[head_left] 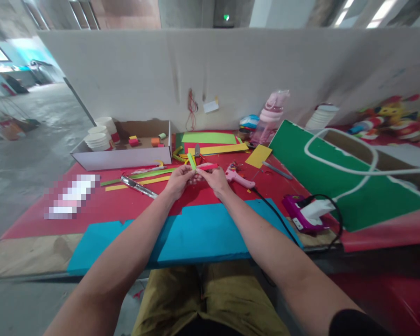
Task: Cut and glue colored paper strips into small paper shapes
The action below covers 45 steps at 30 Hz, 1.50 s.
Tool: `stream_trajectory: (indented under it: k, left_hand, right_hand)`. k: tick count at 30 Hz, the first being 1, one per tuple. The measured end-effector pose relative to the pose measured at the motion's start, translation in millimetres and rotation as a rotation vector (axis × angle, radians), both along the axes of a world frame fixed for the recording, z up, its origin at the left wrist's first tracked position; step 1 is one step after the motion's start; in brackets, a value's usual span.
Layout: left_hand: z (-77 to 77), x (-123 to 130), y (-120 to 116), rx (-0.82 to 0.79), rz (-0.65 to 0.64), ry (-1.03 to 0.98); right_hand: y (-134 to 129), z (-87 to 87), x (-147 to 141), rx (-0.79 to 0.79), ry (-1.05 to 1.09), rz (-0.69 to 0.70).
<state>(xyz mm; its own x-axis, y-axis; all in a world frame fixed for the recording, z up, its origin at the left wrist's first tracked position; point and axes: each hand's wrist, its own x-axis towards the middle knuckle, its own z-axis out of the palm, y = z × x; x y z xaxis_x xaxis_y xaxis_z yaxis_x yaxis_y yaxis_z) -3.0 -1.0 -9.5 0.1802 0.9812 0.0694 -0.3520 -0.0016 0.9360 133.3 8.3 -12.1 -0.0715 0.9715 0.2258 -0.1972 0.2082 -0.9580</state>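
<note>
My left hand (180, 179) pinches a short green strip (192, 161) that sticks up between my two hands. My right hand (213, 178) is closed on a red strip (208, 167), which lies across its fingertips. The fingertips of both hands meet where the two strips come together. Just right of my right hand lies a pink glue gun (241, 178). A utility knife (138, 186) lies left of my left hand, beside long green and yellow strips (140, 183). Behind my hands are pliers (197, 151).
A white box (126, 158) with small rolls and paper cups stands at back left. Blue sheets (210, 228) cover the front edge. At right are a purple power strip (303, 214), a cable and a green board (311, 172); a pink bottle (271, 116) stands behind.
</note>
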Motion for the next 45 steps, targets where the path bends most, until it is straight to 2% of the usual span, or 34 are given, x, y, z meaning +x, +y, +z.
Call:
stream_trajectory:
  k: [9, 15, 20, 26, 37, 45]
  left_hand:
    - [2.7, -1.0, -1.4, -0.011, 0.003, 0.004]
    - [7.1, -1.8, -1.7, -0.015, 0.075, -0.001]
    - [6.1, -2.0, -1.4, 0.0, 0.069, 0.011]
    - [5.2, -3.1, -1.8, 0.008, 0.057, 0.026]
    - [8.0, 0.5, -7.3, 0.061, 0.113, 0.04]
    - [8.3, 1.6, -7.6, 0.024, 0.15, 0.09]
  right_hand:
    - [-2.2, 4.1, -0.2, 0.013, -0.008, -0.031]
    - [-0.1, 4.2, 0.1, -0.131, 0.116, 0.12]
    - [-0.7, 2.6, 0.3, -0.231, 0.192, 0.159]
    - [-3.9, 3.9, 2.0, -0.244, 0.241, 0.215]
    - [-2.8, 0.3, 0.1, -0.226, 0.216, 0.156]
    - [0.7, -0.9, 0.2, -0.233, 0.151, 0.113]
